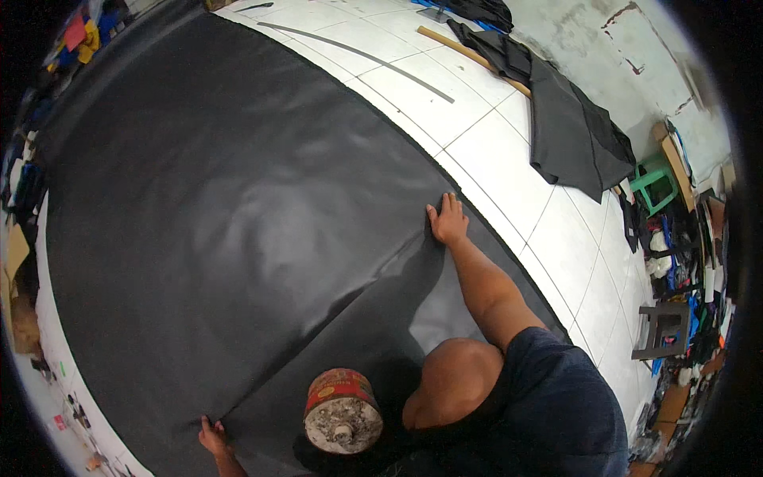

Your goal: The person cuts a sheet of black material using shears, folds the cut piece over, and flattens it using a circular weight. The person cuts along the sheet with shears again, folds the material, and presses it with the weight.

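A wide black sheet (159, 207), smooth and slightly shiny like vinyl or imitation leather, lies spread beneath both my hands. My right hand (450, 222) rests flat on it near its right edge, fingers stretched out and thumb apart. At the lower left, my left hand (212, 437) touches the sheet with its forefinger extended and thumb apart. A long ridge in the material runs diagonally from one hand to the other. Close to my bent knee (457, 378) stands a round can (342, 397) with a red and yellow label and a stained, knobbed top.
White floor tiles (509, 175) border the sheet. A thin grey strip (358, 60) and a wooden rod (473, 60) lie beyond it, beside loose black material (580, 127). Along the right are a green stool (656, 187), a dark stool (664, 330) and cluttered goods.
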A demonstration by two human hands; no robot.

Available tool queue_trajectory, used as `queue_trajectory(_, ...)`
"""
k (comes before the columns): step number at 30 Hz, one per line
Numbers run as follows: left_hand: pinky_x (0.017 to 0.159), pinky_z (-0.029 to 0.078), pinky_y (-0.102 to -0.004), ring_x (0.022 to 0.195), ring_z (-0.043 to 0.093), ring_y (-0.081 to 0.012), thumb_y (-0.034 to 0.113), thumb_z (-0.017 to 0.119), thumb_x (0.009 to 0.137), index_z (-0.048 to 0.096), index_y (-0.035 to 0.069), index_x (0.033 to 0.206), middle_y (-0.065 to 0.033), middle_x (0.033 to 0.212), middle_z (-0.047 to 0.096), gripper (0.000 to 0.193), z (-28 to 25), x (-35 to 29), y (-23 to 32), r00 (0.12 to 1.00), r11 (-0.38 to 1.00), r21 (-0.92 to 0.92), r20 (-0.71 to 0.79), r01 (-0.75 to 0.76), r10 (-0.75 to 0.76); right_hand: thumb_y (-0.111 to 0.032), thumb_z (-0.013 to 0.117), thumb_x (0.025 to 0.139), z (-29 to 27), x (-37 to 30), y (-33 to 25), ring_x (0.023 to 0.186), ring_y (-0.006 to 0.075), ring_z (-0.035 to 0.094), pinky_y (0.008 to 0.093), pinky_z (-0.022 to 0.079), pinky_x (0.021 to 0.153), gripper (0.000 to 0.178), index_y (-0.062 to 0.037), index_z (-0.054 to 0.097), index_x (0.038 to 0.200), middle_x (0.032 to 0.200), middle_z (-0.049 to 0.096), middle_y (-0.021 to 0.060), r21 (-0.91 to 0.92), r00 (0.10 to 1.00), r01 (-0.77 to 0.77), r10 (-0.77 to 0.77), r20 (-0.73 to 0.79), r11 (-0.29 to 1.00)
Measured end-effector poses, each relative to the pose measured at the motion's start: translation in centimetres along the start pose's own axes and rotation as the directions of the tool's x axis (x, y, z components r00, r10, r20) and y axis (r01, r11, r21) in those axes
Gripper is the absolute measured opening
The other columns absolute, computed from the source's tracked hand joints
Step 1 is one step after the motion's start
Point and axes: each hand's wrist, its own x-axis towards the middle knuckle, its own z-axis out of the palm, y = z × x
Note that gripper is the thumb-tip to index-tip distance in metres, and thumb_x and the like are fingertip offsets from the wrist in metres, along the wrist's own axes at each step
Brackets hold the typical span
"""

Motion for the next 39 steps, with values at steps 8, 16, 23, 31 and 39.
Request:
queue_trajectory(8,0.072,0.053,-0.0351,0.075,0.053,-0.0176,0.019,0.069,0.090,0.055,-0.002,0.093,-0.0090,0.086,0.054,0.026,0.7,-0.5,-0.1,0.998,0.983,-0.175,-0.033,0.049,-0.055,-0.048,0.058,0.091,-2.5,0.3,-1.3,0.138,0.0337,0.037,0.0545,0.033,0.109,0.065,-0.0057,0.045,0.139,0.150,0.039,0.0186,-0.105,0.998,-0.036,0.041,0.049,0.994)
queue_trajectory(16,0.053,0.051,-0.0286,0.057,0.059,-0.0167,0.017,0.073,0.087,0.049,-0.001,0.084,-0.0106,0.068,0.058,0.029,-0.3,-1.0,0.5,0.997,0.991,-0.133,-0.075,-0.011,0.001,-0.030,0.065,0.089,-1.9,-17.0,-11.7,0.133,0.0360,0.043,0.0497,0.036,0.106,0.046,-0.0101,0.057,0.129,0.143,0.047,0.0178,0.128,0.512,0.849,-0.858,0.039,0.512)
queue_trajectory(23,0.049,0.052,-0.0283,0.057,0.061,-0.0190,0.022,0.073,0.088,0.051,-0.004,0.092,-0.0141,0.071,0.062,0.034,-0.6,-1.9,0.6,0.997,0.982,-0.188,-0.071,0.027,-0.041,-0.028,0.069,0.087,-0.9,-17.7,-12.3,0.130,0.0358,0.047,0.0466,0.040,0.105,0.047,-0.0127,0.059,0.130,0.140,0.051,0.0155,0.162,0.369,0.909,-0.922,0.115,0.384)
queue_trajectory(31,0.045,0.051,-0.0296,0.059,0.063,-0.0205,0.023,0.065,0.093,0.055,-0.006,0.092,-0.0151,0.077,0.062,0.031,-7.3,2.8,-0.5,0.913,0.870,-0.488,-0.382,-0.072,-0.140,-0.022,0.069,0.088,-1.3,-18.4,-13.1,0.132,0.0350,0.046,0.0430,0.038,0.110,0.047,-0.0105,0.059,0.132,0.140,0.051,0.0166,0.188,0.398,0.886,-0.903,0.160,0.424)
queue_trajectory(39,0.043,0.049,-0.0286,0.050,0.060,-0.0181,0.013,0.065,0.091,0.060,-0.007,0.091,-0.0118,0.070,0.064,0.020,-6.9,3.9,-0.1,0.910,0.940,-0.332,-0.359,0.082,-0.206,-0.019,0.070,0.087,-0.2,-16.4,-11.7,0.131,0.0371,0.046,0.0435,0.039,0.109,0.047,-0.0074,0.059,0.131,0.142,0.047,0.0196,0.244,0.354,0.888,-0.919,0.172,0.388)
